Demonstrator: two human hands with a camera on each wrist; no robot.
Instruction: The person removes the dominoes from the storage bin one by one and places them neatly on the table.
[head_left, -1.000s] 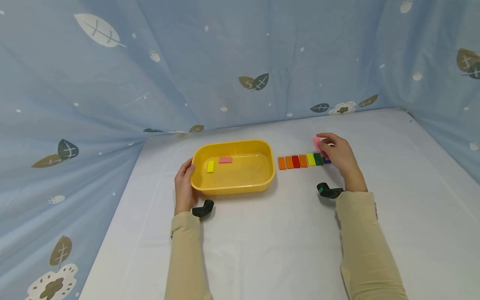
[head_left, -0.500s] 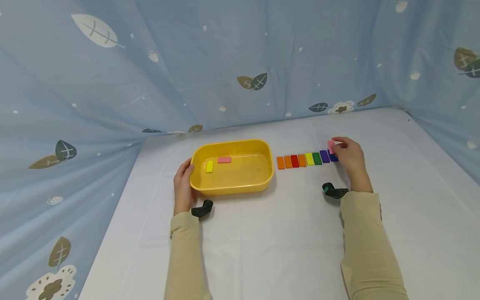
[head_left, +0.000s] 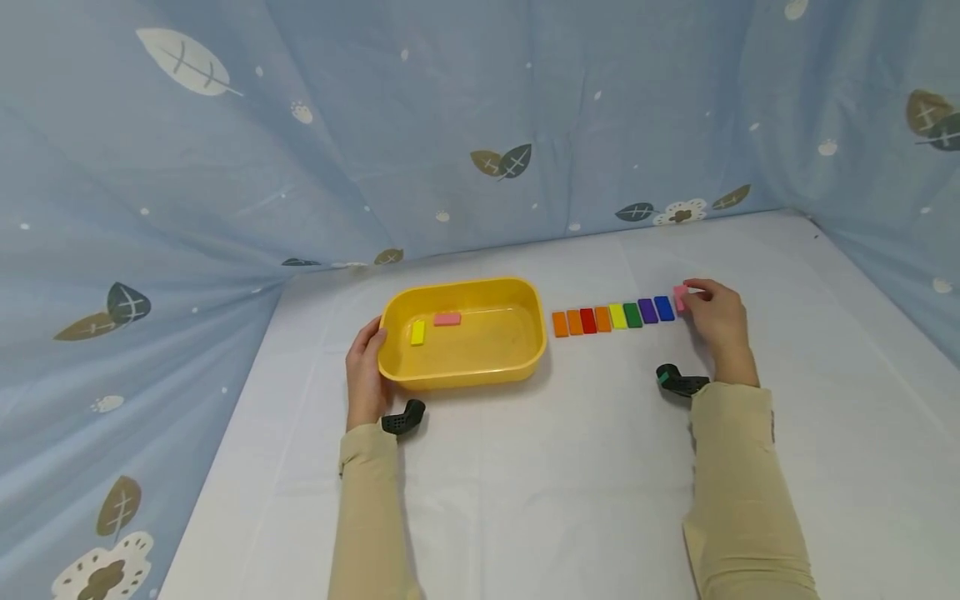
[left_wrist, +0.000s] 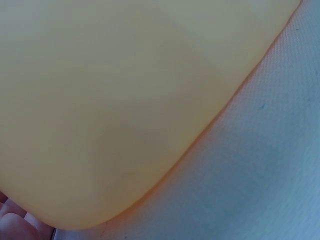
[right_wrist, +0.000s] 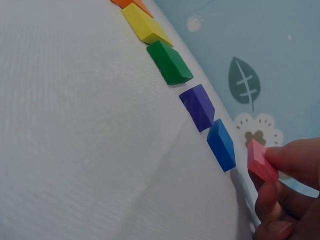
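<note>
My right hand [head_left: 718, 317] pinches a pink block [right_wrist: 261, 160] between thumb and fingers, at the right end of a row of flat coloured blocks. Beside it lies the blue block [right_wrist: 221, 145], a small gap apart, then a purple block [right_wrist: 199, 107], a green block [right_wrist: 169, 62] and a yellow block [right_wrist: 146, 24]. My left hand [head_left: 365, 375] holds the left end of a yellow plastic tub [head_left: 461, 379], thumb at the rim. Inside the tub lie another yellow block [head_left: 417, 333] and another pink block [head_left: 447, 319]. Tub wall fills most of the left wrist view.
Leftward the row continues with an orange block [head_left: 603, 319], a red block [head_left: 588, 321] and further orange ones near the tub's right side. White cloth [head_left: 555, 467] covers the table. A blue patterned curtain [head_left: 420, 125] rises behind it.
My right hand has carried the pink block rightward along the row, past the purple and blue blocks, and lowered it beyond the blue one. My left hand stays at the tub.
</note>
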